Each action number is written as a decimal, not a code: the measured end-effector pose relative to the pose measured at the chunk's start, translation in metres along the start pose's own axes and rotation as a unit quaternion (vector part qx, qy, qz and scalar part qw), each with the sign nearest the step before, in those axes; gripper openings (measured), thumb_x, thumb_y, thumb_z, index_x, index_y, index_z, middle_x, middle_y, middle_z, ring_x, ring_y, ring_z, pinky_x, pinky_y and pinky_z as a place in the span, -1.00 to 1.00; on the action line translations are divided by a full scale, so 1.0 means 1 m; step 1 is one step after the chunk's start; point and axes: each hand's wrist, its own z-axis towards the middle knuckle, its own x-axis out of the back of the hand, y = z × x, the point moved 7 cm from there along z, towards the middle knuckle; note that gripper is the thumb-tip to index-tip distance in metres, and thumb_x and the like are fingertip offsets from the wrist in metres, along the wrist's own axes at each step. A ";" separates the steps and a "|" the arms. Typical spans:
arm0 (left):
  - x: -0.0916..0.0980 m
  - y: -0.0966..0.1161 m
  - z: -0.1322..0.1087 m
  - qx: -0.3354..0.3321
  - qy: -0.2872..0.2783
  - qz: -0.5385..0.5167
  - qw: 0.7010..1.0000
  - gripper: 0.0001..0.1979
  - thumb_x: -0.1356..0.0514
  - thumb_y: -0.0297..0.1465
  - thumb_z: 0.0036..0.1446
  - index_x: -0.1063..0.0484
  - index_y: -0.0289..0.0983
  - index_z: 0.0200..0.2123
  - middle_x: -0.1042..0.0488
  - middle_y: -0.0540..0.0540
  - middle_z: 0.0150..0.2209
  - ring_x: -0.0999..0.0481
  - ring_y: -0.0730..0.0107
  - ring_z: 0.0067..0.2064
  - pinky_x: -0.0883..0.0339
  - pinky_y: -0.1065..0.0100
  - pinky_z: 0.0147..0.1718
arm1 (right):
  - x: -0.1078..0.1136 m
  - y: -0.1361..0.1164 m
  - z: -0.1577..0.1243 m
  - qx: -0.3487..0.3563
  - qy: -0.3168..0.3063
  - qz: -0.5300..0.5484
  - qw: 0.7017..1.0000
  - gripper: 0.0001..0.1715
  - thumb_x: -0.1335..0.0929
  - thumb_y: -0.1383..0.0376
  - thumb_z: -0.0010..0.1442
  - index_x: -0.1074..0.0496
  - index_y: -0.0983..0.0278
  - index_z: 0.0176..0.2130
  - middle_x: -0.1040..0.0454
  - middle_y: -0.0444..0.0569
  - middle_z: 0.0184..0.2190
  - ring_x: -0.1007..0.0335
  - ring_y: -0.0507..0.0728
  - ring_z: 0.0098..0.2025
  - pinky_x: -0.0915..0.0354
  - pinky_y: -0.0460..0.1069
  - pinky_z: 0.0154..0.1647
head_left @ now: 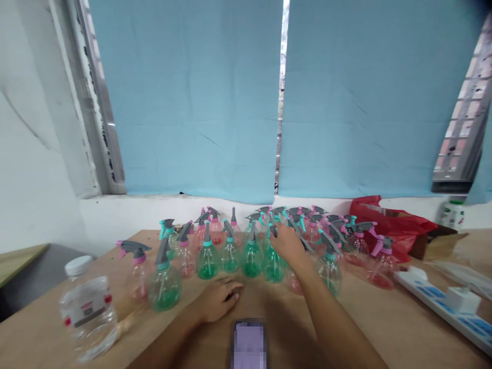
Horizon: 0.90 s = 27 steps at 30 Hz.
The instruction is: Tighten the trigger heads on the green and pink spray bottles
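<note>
My left hand [221,298] rests on the table with its fingers loosely stretched out and nothing in them. Just beyond it stand a green spray bottle [208,261] and others like it, with grey trigger heads and teal collars. My right hand [287,241] reaches into the row, its fingers closed around the head of a green spray bottle [273,265] that stands upright. The hand partly hides that head. Right of my forearm is another green spray bottle [329,271]. Pink spray bottles [185,259] stand among the green ones.
A large clear water bottle [89,312] with a white cap stands at front left. A phone [249,344] lies at the near edge. To the right are a white power strip [442,307], a red plastic bag [392,225] and an open cardboard box [438,243]. Blue curtains [200,102] hang behind.
</note>
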 end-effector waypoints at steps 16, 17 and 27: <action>0.000 -0.001 0.000 0.002 0.001 -0.009 1.000 -0.61 -0.07 -0.29 0.33 -0.47 -0.16 0.16 -0.54 -0.18 0.07 -0.50 0.04 0.09 -0.36 0.14 0.05 | 0.048 0.040 -0.004 -0.075 0.073 -0.046 0.993 -0.52 -0.27 0.08 0.32 -0.54 0.29 0.03 -0.60 0.25 -0.11 -0.43 0.43 0.09 -0.31 0.16 -0.01; -0.001 -0.001 0.000 0.000 0.000 -0.010 1.000 -0.61 -0.08 -0.29 0.33 -0.46 -0.16 0.16 -0.54 -0.17 0.07 -0.50 0.04 0.09 -0.36 0.13 0.05 | 0.042 0.044 -0.003 -0.081 0.043 -0.046 0.995 -0.55 -0.28 0.10 0.30 -0.56 0.27 0.00 -0.60 0.25 -0.12 -0.46 0.43 0.07 -0.33 0.17 -0.03; -0.005 -0.005 0.001 -0.001 -0.004 -0.010 1.000 -0.60 -0.08 -0.30 0.33 -0.45 -0.18 0.18 -0.52 -0.19 0.11 -0.48 -0.01 0.12 -0.35 0.08 0.09 | 0.026 0.056 0.002 -0.053 -0.079 -0.053 0.994 -0.74 -0.35 0.29 0.11 -0.59 0.21 -0.20 -0.63 0.16 -0.13 -0.56 0.37 -0.04 -0.35 0.13 -0.12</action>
